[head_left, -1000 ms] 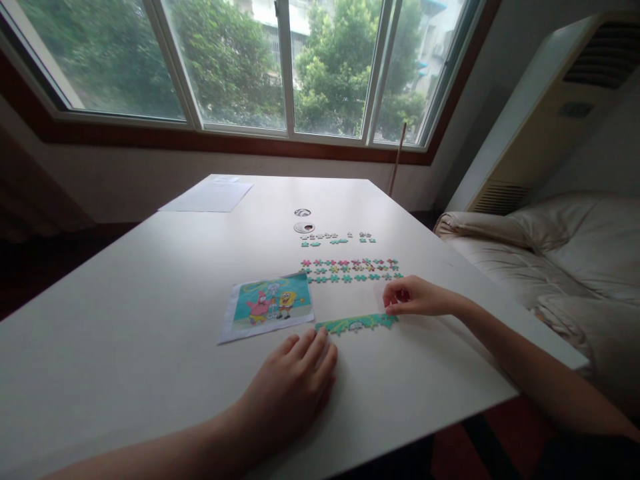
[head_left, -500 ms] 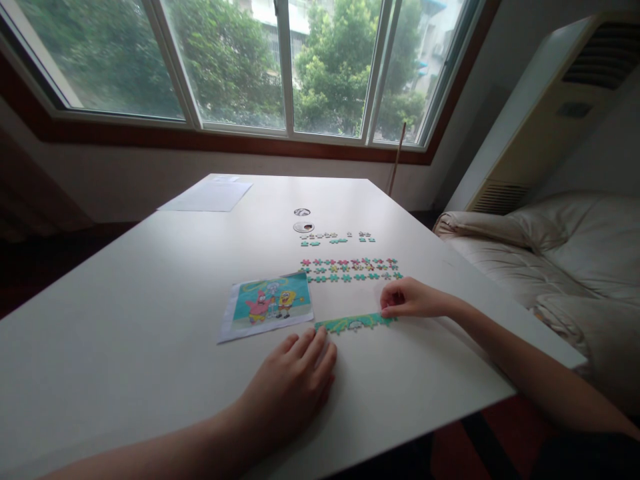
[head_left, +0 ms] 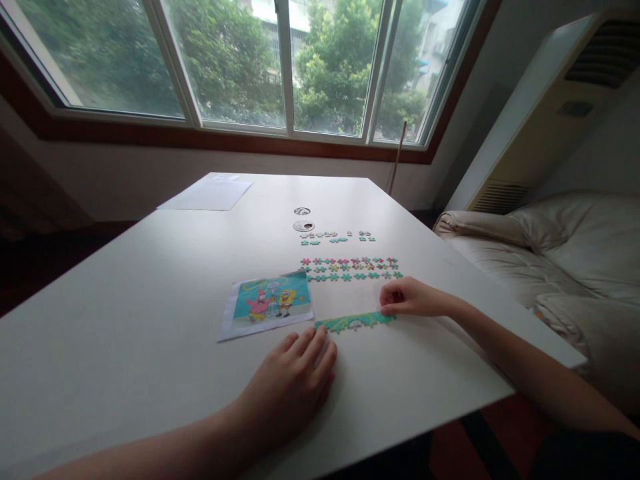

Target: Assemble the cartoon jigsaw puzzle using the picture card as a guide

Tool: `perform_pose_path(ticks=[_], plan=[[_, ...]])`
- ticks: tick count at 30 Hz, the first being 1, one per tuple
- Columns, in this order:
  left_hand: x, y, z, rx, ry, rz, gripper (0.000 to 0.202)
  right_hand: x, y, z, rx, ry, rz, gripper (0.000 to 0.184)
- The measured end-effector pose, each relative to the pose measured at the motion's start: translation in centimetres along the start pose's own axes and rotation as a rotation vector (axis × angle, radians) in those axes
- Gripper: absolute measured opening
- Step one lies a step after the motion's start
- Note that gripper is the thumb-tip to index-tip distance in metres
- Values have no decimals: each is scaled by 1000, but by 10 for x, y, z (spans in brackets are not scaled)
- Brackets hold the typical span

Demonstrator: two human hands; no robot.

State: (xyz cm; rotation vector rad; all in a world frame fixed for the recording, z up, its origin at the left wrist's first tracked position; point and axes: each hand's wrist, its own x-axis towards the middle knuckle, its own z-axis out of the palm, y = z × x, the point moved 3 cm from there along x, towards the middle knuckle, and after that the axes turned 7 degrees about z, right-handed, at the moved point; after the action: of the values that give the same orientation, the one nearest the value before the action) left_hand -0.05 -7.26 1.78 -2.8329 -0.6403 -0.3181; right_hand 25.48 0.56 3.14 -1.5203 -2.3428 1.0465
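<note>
A joined strip of green jigsaw pieces (head_left: pixel 356 323) lies on the white table in front of me, its near edge knobbed. My right hand (head_left: pixel 407 297) is curled, thumb and forefinger closed at the strip's right end; the fingertips hide what is under them. My left hand (head_left: pixel 300 373) rests palm down with its fingers loosely stretched, their tips at the strip's left end. Just beyond it is a printed cartoon picture (head_left: pixel 273 300) on white paper. Rows of loose jigsaw pieces (head_left: pixel 346 268) lie behind the strip.
Farther back are more puzzle pieces (head_left: pixel 340 240), partly joined, and two small round items (head_left: pixel 303 226). A sheet of paper (head_left: pixel 207 195) lies at the far left of the table (head_left: pixel 150 300). A pale leather sofa (head_left: pixel 565 247) stands on the right, with windows ahead.
</note>
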Motion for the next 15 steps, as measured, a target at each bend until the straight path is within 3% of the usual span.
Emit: perform_pose_path(ticks=[6,15], plan=[[0,0,0,8,-12,1,27,-7,2,-10,-38,-63,13,36],[0,0,1,34,-14,-8,28,-5,5,-7,-65,-120,10,35]])
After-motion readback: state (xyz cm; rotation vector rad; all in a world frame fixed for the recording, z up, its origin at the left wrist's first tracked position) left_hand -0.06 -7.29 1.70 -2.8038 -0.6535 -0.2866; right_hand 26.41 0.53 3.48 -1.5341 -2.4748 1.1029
